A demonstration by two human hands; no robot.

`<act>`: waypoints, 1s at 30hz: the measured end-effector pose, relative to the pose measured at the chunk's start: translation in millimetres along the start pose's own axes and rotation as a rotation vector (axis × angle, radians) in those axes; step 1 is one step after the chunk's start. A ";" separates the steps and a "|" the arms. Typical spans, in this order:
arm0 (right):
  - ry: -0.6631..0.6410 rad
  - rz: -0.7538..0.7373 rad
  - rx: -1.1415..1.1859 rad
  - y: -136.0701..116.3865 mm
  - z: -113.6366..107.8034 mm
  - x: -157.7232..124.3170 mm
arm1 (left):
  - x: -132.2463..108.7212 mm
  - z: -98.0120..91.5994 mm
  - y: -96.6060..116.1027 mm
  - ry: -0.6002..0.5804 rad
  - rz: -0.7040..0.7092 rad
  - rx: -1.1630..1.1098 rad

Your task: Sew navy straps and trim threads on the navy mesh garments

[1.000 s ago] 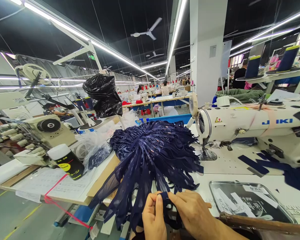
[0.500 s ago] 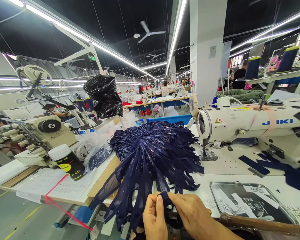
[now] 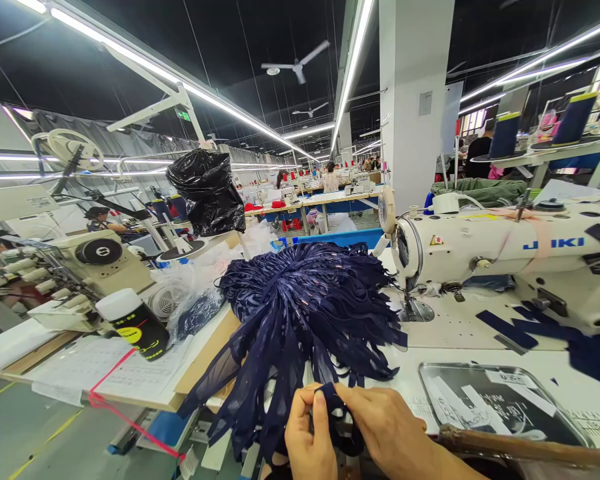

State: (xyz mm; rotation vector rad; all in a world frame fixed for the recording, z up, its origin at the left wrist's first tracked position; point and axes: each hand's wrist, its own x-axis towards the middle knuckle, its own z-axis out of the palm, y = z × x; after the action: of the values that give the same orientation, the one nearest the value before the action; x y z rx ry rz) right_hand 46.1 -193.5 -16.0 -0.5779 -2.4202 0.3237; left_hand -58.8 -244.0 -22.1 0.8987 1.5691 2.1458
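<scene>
Between my two hands is a navy fabric strip [image 3: 330, 396], pinched near the bottom middle of the view. My left hand [image 3: 310, 433] grips one end between thumb and bent fingers. On the other side my right hand [image 3: 385, 427] pinches the strip with thumb and fingertips. Part of the strip hangs in a loop below and between the hands, partly hidden by them. Just beyond lies a large bundle of navy fabric strips [image 3: 305, 287], gathered at its middle, with loose ends draping over the table edge toward me.
At right stands a white sewing machine [image 3: 505, 240], with navy fabric pieces [image 3: 595, 357] by its base. A metal tray [image 3: 555, 393] holds paper slips. Leftward are a black bottle with a white cap [image 3: 140, 327], paper sheets [image 3: 100, 370] and another machine [image 3: 100, 257].
Both hands keep their pinch on the strip, almost in the same place. The hanging loop below the right hand has shifted slightly and shows more. The bundle has stayed put.
</scene>
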 end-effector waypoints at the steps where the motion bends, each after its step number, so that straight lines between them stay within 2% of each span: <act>1: 0.011 -0.012 -0.012 0.5 0.2 0.1 | 0.1 -0.2 0.2 -0.005 0.008 0.007; 6: 0.116 -0.037 0.047 -1.0 4.3 0.8 | -0.6 0.6 -0.6 -0.024 0.002 0.014; 12: 0.247 0.094 0.320 -4.6 8.6 6.0 | -1.6 1.4 -4.2 -0.038 -0.039 -0.008; 16: 0.370 0.068 0.278 -1.9 11.6 6.5 | -0.4 -1.0 -8.5 -0.003 -0.007 0.013; 20: 0.353 -0.021 0.165 -0.1 14.9 7.0 | -1.3 -0.9 -10.1 0.013 0.055 0.102; 24: 0.300 -0.021 0.042 -1.2 12.5 10.4 | -3.9 0.7 -9.4 0.002 0.141 0.172; 27: 0.249 -0.005 -0.028 -3.7 10.8 10.8 | -5.0 0.9 -10.9 0.006 0.139 0.185; 30: 0.257 -0.045 -0.064 -6.9 13.2 5.9 | -3.4 -0.4 -14.1 0.011 0.100 0.184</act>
State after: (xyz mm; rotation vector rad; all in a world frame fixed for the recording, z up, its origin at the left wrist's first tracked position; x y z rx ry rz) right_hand 31.5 -197.9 -20.8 -0.5557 -2.1976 0.1433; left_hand -57.9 -241.5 -36.3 1.0452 1.7852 2.1007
